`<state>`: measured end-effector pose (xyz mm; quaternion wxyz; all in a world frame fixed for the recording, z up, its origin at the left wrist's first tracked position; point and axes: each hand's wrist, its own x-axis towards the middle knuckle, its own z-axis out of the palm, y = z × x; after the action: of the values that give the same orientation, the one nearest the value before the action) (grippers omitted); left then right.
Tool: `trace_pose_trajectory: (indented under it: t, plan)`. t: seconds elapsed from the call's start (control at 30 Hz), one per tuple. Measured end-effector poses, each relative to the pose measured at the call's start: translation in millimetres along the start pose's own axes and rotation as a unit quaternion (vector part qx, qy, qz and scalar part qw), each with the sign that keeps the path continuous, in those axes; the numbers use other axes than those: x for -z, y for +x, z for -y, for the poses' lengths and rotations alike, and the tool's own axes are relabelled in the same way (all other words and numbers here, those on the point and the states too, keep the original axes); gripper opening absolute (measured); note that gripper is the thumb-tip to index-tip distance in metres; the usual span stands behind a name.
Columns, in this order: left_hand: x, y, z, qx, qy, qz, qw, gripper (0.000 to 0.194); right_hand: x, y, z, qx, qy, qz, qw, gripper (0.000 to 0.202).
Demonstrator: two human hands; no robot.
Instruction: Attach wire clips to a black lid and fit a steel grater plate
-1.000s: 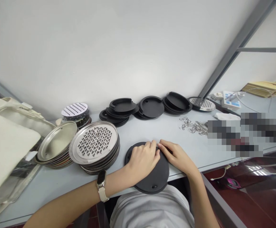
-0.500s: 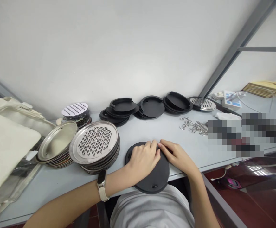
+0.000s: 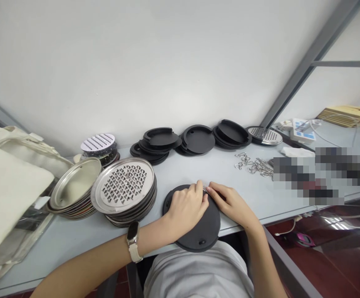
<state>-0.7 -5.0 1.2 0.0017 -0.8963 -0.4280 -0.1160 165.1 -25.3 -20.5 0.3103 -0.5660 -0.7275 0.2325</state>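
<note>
A round black disc (image 3: 198, 231) with small holes near its rim lies at the table's front edge, against the grey shirt. My left hand (image 3: 187, 207) rests across the disc, its fingers curled and closed at the disc's upper right rim. Beside it, my right hand (image 3: 231, 203) pinches a small metal ring (image 3: 204, 188) at that rim. The fingertips of both hands almost meet there. Up and to the right, a loose pile of metal clasps (image 3: 260, 166) lies on the table.
Left of my hands stand a stack of grater discs (image 3: 124, 186) and stacked metal lids (image 3: 74, 184). Black discs (image 3: 198, 140) line the wall. A cloth bag (image 3: 9, 186) is at far left. A perforated disc (image 3: 265, 135) leans near the grey post (image 3: 303, 74).
My left fingertips have shifted slightly upward and left from the ring, which now shows more clearly. My right hand has hardly moved.
</note>
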Motion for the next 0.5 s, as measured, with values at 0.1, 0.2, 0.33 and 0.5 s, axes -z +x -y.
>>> trace_pose_trajectory:
  t: [0.1, 0.2, 0.33, 0.5]
  plan:
    - [-0.8, 0.4, 0.2, 0.005, 0.003, -0.002, 1.000, 0.014, 0.4, 0.2, 0.5, -0.001, 0.001, 0.005, 1.000, 0.032]
    - [-1.4, 0.3, 0.3, 0.000, 0.009, 0.000, 1.000, 0.015, 0.9, 0.1, 0.4, -0.002, 0.002, 0.005, 1.000, 0.032]
    - [-1.2, -0.4, 0.4, -0.011, 0.009, -0.003, 1.000, 0.015, 0.3, -0.3, -0.9, -0.001, 0.002, 0.004, 1.000, 0.031]
    - [0.3, -1.5, 0.3, -0.017, 0.004, -0.004, 1.000, 0.016, -0.4, -0.5, -1.8, 0.000, 0.002, 0.008, 1.000, 0.031]
